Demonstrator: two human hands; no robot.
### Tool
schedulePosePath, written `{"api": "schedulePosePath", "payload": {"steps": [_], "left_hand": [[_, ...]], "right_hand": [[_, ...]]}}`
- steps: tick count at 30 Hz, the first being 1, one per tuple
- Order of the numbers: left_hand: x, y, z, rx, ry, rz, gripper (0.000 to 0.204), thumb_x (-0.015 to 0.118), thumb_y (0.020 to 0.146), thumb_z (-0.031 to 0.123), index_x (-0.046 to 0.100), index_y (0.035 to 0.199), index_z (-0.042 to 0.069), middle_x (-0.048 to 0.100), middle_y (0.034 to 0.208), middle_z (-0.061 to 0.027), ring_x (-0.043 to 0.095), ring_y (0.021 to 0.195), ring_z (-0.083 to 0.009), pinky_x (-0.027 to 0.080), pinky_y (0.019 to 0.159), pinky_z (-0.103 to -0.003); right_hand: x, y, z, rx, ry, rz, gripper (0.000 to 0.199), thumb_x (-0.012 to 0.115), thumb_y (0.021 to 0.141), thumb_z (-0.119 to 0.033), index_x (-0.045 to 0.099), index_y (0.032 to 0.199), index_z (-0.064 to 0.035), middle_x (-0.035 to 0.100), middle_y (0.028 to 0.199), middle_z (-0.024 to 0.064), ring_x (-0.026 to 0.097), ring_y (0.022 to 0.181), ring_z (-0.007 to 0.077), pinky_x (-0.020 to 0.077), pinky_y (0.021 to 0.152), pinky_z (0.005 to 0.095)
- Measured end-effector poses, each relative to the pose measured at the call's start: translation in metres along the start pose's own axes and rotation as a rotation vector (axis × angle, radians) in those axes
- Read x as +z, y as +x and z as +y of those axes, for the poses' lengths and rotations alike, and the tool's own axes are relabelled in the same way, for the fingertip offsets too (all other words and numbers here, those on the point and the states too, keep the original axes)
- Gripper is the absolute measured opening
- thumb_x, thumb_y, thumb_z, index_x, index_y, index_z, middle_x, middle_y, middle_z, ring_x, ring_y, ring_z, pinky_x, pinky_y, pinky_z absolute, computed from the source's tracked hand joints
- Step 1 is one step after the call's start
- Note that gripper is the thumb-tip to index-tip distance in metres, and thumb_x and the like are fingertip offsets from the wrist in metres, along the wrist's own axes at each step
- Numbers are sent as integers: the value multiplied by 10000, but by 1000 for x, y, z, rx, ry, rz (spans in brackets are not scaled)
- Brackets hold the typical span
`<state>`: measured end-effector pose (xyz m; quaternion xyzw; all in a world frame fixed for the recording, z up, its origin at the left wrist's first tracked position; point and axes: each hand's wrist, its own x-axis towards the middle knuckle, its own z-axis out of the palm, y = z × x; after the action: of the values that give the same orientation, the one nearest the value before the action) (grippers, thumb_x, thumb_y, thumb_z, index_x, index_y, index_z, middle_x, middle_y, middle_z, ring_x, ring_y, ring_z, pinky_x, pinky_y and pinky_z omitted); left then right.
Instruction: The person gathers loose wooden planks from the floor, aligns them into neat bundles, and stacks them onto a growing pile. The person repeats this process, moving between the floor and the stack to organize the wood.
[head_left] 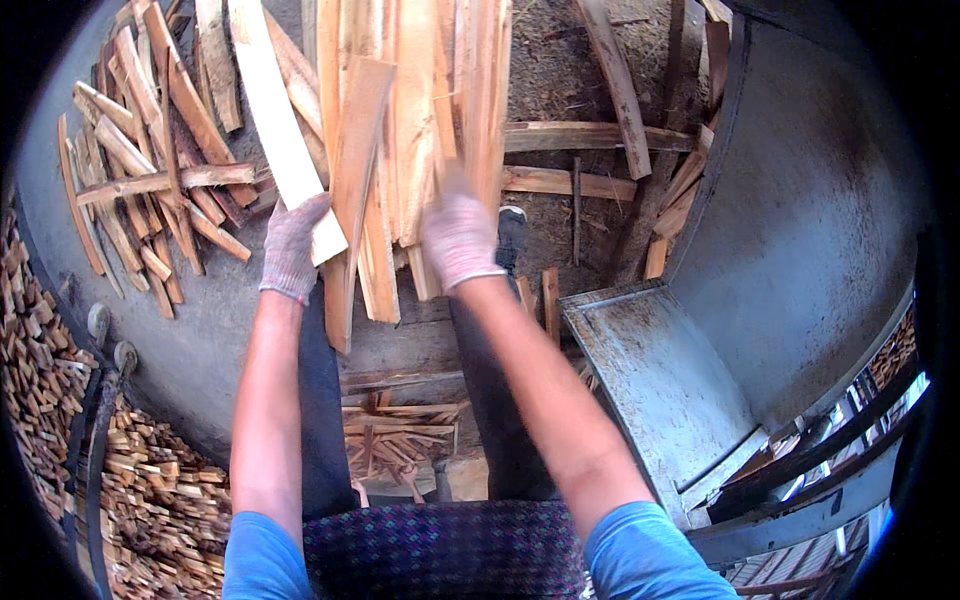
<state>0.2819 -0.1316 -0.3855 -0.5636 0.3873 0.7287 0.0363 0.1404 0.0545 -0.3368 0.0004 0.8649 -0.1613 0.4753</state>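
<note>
My left hand [290, 248], in a whitish knitted glove, is closed on the near end of a long pale wooden board [272, 105]. The board slants away to the upper left. My right hand [460, 238], gloved too, is at the near end of a stack of sawn boards [415, 120]. Motion smears its fingers, so their grip cannot be made out. Between my hands a browner board [358, 170] lies at a slant on the stack, its near end sticking out toward me.
Loose split sticks [150, 170] lie heaped at the left on a grey metal surface [200, 370]. Cut wood pieces [165, 500] fill the lower left. A bent metal sheet [800, 230] and a metal box [665, 380] stand at right. Another person's hand [408, 474] shows low down.
</note>
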Motion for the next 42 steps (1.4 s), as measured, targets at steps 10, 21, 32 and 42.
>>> {"api": "schedulePosePath", "payload": {"steps": [10, 21, 32, 42], "left_hand": [[1, 5, -14, 159, 290, 58, 844, 829, 917, 354, 409, 1533, -43, 627, 1371, -140, 605, 1204, -217, 472, 1063, -351], [-7, 4, -35, 208, 484, 10, 979, 825, 902, 258, 220, 1624, -9, 626, 1362, -176, 634, 1170, -234, 519, 1030, -351], [3, 27, 37, 286, 799, 155, 676, 767, 921, 353, 535, 1437, -17, 718, 1189, -178, 699, 1012, -253, 569, 913, -368], [-8, 41, 11, 456, 888, 121, 636, 507, 1064, 445, 470, 1480, -34, 624, 1348, -303, 589, 1288, -427, 430, 1109, -434]], "right_hand": [[-17, 23, -31, -54, -61, 66, 721, 786, 833, -429, 556, 1300, 69, 665, 1226, 330, 665, 1150, 462, 522, 1021, 483], [-3, 22, -19, -10, 185, 447, 618, 726, 886, -446, 637, 1316, -11, 658, 1275, 308, 646, 1200, 439, 514, 1028, 500], [-34, 30, 48, 83, 69, 119, 493, 637, 898, -390, 673, 1128, 45, 697, 1081, 331, 690, 1052, 470, 530, 945, 512], [-24, -83, 78, 226, 413, 158, 360, 688, 902, -235, 663, 1149, 25, 705, 992, 268, 708, 937, 417, 545, 837, 448]]}}
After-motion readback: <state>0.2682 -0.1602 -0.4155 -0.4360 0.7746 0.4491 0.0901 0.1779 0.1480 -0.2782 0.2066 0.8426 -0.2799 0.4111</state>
